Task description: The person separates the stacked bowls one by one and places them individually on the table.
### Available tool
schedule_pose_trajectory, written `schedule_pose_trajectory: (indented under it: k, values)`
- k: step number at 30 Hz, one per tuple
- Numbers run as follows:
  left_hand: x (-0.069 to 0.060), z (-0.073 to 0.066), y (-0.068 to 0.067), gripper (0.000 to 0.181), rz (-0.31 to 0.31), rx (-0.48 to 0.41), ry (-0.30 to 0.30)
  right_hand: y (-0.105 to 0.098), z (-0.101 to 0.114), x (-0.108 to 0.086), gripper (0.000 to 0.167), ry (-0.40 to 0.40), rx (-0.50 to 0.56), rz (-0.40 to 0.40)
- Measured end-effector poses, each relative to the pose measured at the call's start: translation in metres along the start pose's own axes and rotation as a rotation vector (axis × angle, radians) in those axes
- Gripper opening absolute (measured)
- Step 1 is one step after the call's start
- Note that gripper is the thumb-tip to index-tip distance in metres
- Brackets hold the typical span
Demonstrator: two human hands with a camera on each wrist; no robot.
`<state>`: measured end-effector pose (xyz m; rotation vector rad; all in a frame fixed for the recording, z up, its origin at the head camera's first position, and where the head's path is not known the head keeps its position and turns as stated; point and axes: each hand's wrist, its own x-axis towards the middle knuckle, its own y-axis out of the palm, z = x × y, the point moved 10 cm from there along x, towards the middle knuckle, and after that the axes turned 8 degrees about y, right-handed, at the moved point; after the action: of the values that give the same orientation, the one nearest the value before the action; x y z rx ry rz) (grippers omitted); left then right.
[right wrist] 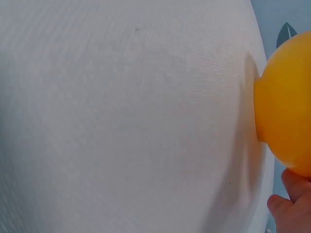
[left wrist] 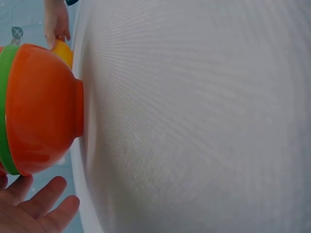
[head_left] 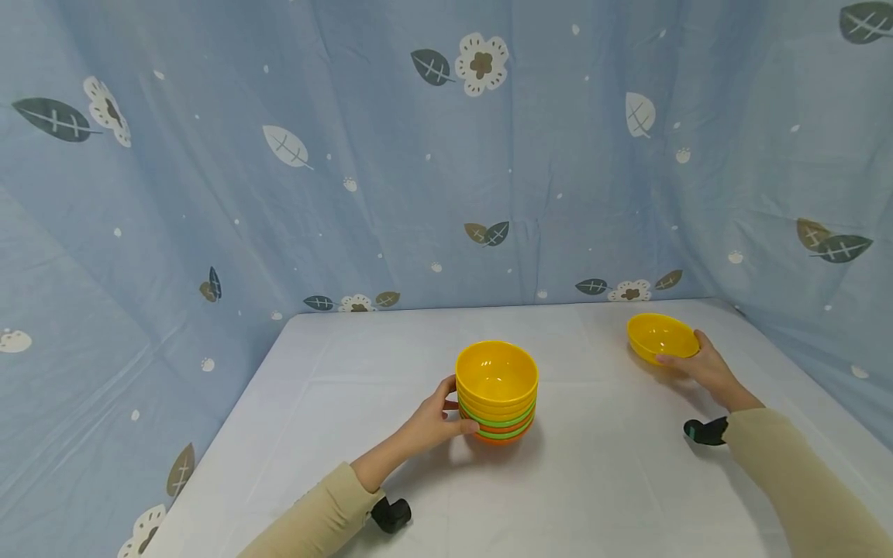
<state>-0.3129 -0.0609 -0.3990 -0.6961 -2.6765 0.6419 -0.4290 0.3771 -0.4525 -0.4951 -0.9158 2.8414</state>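
Note:
A stack of bowls (head_left: 497, 415) stands on the white table, yellow at the top with green and orange ones below. My left hand (head_left: 432, 422) holds the stack from its left side, thumb at the front and fingers toward the back. In the left wrist view, an orange bowl (left wrist: 43, 111) forms the bottom, and fingertips (left wrist: 53, 187) are beside it. At the far right, my right hand (head_left: 705, 368) grips a single yellow bowl (head_left: 659, 333) by its right side. That bowl (right wrist: 286, 102) is upright, near the tabletop; whether it touches is hard to tell.
A white cloth covers the table (head_left: 377, 349). Behind and at the sides hangs a blue curtain (head_left: 391, 155) with leaves and flowers. Black devices sit at both wrists, one at the left (head_left: 391, 515) and one at the right (head_left: 705, 431).

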Motion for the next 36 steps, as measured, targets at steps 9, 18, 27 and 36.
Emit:
schedule_pose_trajectory:
  k: [9, 18, 27, 36]
  values:
    - [0.005, 0.02, 0.001, 0.083, -0.008, 0.016, 0.0, 0.0, 0.0, -0.006, 0.116, -0.02, -0.007, 0.056]
    - [0.009, 0.029, 0.002, 0.086, -0.003, 0.022, 0.002, -0.007, -0.012, -0.001, 0.118, -0.027, -0.004, 0.064]
    - [0.008, 0.032, 0.001, 0.086, -0.005, 0.019, -0.007, -0.015, -0.033, 0.028, 0.118, -0.045, -0.029, 0.036]
    - [0.005, 0.017, 0.0, 0.084, -0.001, 0.004, -0.003, -0.009, 0.011, -0.026, 0.113, -0.064, -0.072, 0.07]
